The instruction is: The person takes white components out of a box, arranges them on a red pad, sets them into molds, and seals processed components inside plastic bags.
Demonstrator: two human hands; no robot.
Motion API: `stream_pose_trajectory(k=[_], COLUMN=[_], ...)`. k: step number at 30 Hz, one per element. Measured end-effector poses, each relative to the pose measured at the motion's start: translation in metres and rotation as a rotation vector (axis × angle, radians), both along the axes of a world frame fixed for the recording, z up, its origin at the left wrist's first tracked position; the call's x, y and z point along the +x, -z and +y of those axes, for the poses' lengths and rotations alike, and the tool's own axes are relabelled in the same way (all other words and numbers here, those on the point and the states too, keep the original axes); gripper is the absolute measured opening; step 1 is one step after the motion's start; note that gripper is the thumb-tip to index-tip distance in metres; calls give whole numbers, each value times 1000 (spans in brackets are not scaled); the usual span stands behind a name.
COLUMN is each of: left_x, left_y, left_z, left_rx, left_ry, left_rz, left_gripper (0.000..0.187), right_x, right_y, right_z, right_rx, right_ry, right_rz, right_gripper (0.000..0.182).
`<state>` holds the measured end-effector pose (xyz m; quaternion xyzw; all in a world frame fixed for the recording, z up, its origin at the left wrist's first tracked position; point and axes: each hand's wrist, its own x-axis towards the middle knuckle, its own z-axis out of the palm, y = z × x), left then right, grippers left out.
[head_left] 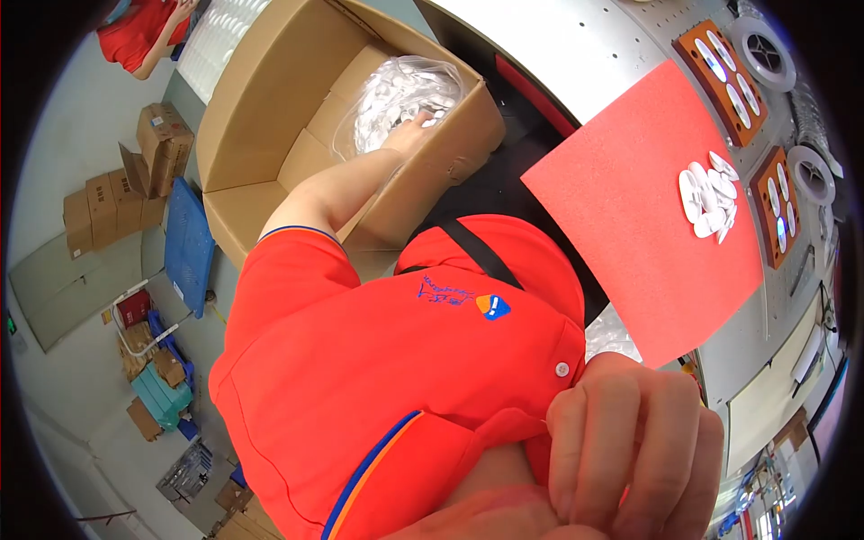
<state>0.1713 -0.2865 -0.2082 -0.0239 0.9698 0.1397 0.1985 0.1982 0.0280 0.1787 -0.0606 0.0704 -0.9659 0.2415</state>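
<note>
My left hand (409, 135) reaches into a clear plastic bag (454, 76) of small white oval plastic pieces (396, 94). The bag lies in an open cardboard box (261, 99) to my left. Its fingertips are among the pieces and mostly hidden, so its grip does not show. Close to the camera, beside my red shirt's collar (432, 441), my right hand (639, 441) is closed with its fingers curled down. Whatever those fingers hold, if anything, is out of sight. A small pile of similar white pieces (708, 198) lies on a red sheet (621, 198).
Two brown fixture blocks (691, 47) (769, 211) with white pieces in their slots stand along the metal bench (576, 36). Round white fittings (763, 45) are behind them. A person in red (135, 40) is at the upper left. Stacked cartons (112, 207) and a blue board (187, 247) stand left.
</note>
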Motion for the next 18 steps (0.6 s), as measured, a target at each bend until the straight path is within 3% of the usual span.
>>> stream_pose_trajectory(k=[4, 6, 7, 8, 9, 10, 11, 14, 15, 18], left_x=[2, 2, 3, 1, -3, -4, -1, 3, 3, 2], left_y=[-11, -31, -7, -23, -52, -69, -63, -86, -87, -116], left_z=[-8, -9, -25, -25, -22, -21, -24, -27, -31, -35], left_rx=[109, 295, 334, 329, 658, 974, 1096, 932, 731, 743], left_ry=[-14, -156, -83, -81, -456, -830, -933, -872, -754, -692], left_rz=[59, 145, 374, 376, 107, -180, -117, -117, -153, -93], left_gripper=[28, 26, 34, 34, 38, 43, 42, 40, 36, 35], right_x=[6, 9, -1, -19, -29, -30, -30, -31, -32, -33], right_y=[-6, -10, -1, 17, 30, 35, 39, 62, 70, 79], right_z=[-4, 5, 13, 25, 34, 38, 40, 61, 71, 96], right_rx=[9, 80, 75, 62, 47, 41, 94, 178, 216, 376], right_ry=[107, 109, 111, 11, -90, -90, 21, 191, 244, 324], right_rz=[-83, -89, -89, 159, 409, 412, 393, 355, 337, 287], right_gripper=[14, 13, 13, 12, 17, 17, 18, 14, 14, 20])
